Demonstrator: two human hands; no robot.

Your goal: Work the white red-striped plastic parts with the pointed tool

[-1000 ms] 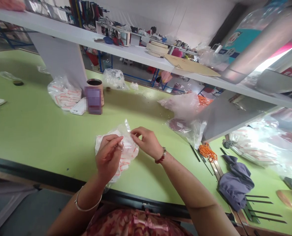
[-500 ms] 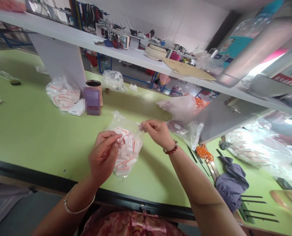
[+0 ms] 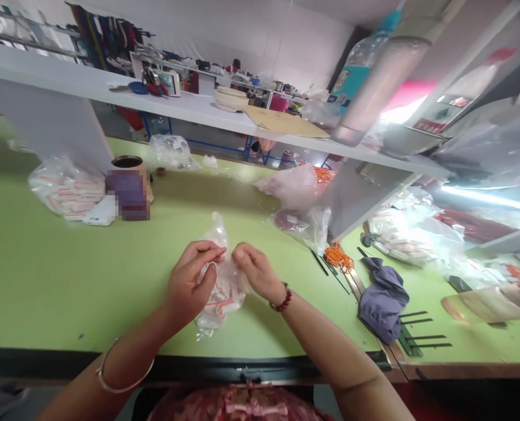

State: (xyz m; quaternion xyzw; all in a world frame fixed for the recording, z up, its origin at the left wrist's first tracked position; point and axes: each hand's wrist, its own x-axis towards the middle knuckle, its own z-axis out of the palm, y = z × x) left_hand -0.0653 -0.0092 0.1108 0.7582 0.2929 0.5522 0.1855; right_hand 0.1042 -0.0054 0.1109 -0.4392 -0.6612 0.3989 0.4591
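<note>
Between my hands is a clear plastic bag point(image 3: 225, 292) filled with small white packets marked in orange-red. Its neck is bunched, and a loose end sticks up above my fingers. My left hand point(image 3: 194, 280) pinches the neck from the left, thumb against fingers. From the right, my right hand point(image 3: 255, 272) is closed on the gathered plastic. The bag's lower end hangs just over or rests on the green table point(image 3: 111, 304); which of these I cannot tell.
At the left stand another bag of packets point(image 3: 67, 190), a white box point(image 3: 102, 210) and a dark-topped container point(image 3: 128, 187). Rightward lie orange bands point(image 3: 339, 257), a grey-purple cloth point(image 3: 382, 298), black strips and more filled bags point(image 3: 409, 234). A shelf point(image 3: 190, 111) spans the back.
The bag's open top, spread wide before, is now gathered into a narrow neck. My right hand has come down and in toward my left. The view has turned right.
</note>
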